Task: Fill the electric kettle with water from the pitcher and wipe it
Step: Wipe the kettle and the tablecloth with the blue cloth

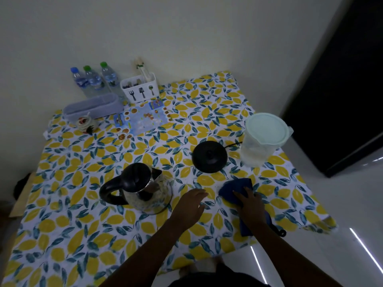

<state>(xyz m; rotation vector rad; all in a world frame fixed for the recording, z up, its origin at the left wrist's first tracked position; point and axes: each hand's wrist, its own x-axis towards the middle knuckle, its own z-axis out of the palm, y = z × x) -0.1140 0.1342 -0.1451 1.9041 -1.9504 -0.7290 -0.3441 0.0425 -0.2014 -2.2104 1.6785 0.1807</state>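
The steel electric kettle (143,188) with a black lid and handle stands on the lemon-print tablecloth (72,224), off its round black base (209,156). The lid looks shut. A clear pitcher (261,139) with a pale lid holds water at the right. My left hand (191,201) rests flat on the cloth just right of the kettle, fingers apart, holding nothing. My right hand (248,201) lies on a dark blue cloth (235,188) near the table's right front, fingers pressed on it.
At the back stand three water bottles (93,79), a white cutlery holder (139,90), a clear lidded box (92,107), a small ornament (85,123) and a printed leaflet (141,119). The base's cord (233,145) runs behind the pitcher. The table's right edge drops to a white floor.
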